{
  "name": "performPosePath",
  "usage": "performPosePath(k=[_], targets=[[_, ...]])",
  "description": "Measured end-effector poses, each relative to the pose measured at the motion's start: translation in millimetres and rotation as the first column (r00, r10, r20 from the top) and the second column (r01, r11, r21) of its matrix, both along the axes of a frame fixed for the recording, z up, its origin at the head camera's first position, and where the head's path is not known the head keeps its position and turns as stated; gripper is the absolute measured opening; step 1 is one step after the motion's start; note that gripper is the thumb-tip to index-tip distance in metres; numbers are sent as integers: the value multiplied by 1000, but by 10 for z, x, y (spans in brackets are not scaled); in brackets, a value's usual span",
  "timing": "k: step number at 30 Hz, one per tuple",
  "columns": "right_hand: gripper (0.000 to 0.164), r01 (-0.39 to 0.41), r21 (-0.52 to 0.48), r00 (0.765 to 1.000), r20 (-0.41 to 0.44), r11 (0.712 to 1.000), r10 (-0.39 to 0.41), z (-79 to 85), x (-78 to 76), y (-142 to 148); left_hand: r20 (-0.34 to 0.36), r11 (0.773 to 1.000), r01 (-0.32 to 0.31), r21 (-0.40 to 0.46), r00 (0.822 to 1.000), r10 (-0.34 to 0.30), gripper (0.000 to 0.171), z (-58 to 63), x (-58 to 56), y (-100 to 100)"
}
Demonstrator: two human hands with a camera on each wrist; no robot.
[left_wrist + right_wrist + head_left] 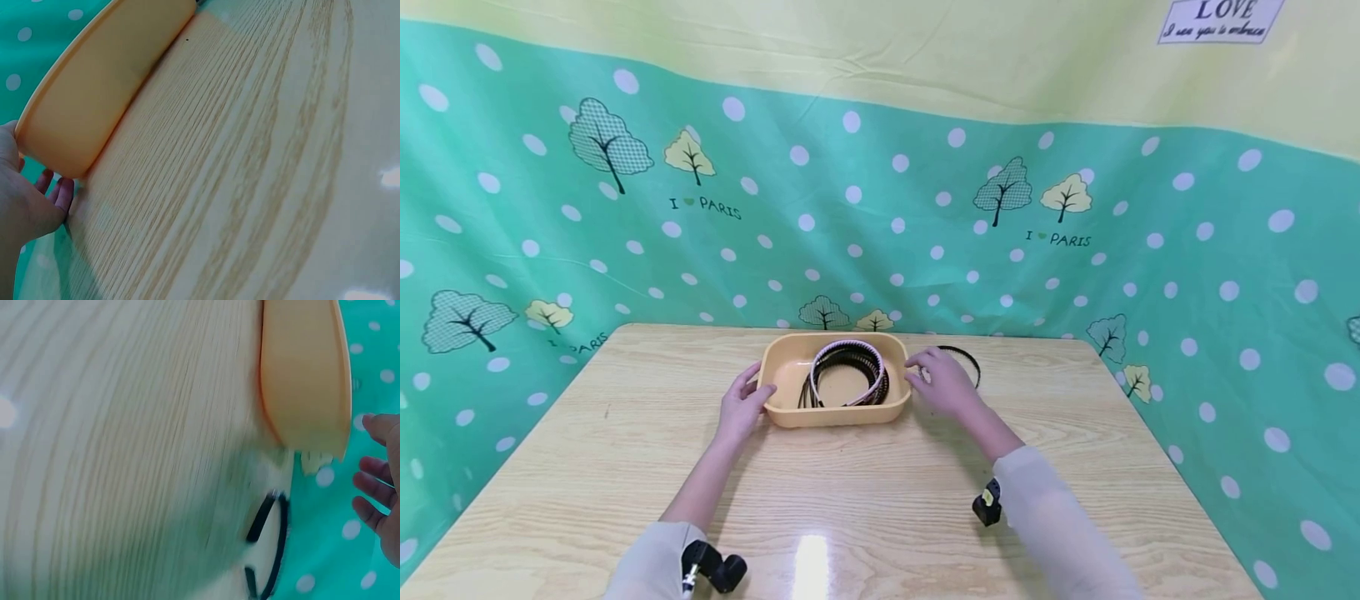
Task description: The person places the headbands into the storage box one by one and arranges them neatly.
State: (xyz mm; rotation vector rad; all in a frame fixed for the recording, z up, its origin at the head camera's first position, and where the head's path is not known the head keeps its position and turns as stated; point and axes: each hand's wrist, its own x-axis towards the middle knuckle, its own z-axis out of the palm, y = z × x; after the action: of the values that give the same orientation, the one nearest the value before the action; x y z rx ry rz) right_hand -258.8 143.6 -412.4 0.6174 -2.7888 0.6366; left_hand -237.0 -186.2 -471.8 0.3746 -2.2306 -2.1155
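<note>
A pale orange rectangular basin (831, 418) with rounded corners sits at the back of the table. My left hand (743, 404) grips its left end, thumb over the rim and fingers along the outside. Inside the basin, toward the right, stand several dark hair headbands (882, 390) with a white one (812, 375) in front. My right hand (942, 379) hovers by the basin's right end with fingers loosely bent; in the right wrist view those fingers (375, 487) are apart from the basin wall and hold nothing. Partly hidden behind it, a black headband (282, 534) lies on the table.
The wood-grain table (865, 492) spreads out in front of the basin. Behind and at both sides hangs a green and yellow cloth (880, 208) with dots and printed trees. Small black cameras (988, 502) are worn at both wrists.
</note>
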Motion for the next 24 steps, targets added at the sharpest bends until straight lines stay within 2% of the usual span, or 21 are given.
performPosePath(k=[5, 13, 24], targets=[[22, 32, 2, 999, -8, 999, -32, -70, -75, 244, -2, 1000, 3, -10, 1000, -3, 59, 5, 2, 5], [26, 134, -14, 982, 139, 991, -131, -156, -115, 612, -17, 1000, 10, -10, 1000, -10, 58, 22, 8, 3], [28, 218, -20, 956, 205, 976, -210, -298, -130, 1004, -20, 1000, 6, -9, 1000, -7, 58, 16, 19, 6]])
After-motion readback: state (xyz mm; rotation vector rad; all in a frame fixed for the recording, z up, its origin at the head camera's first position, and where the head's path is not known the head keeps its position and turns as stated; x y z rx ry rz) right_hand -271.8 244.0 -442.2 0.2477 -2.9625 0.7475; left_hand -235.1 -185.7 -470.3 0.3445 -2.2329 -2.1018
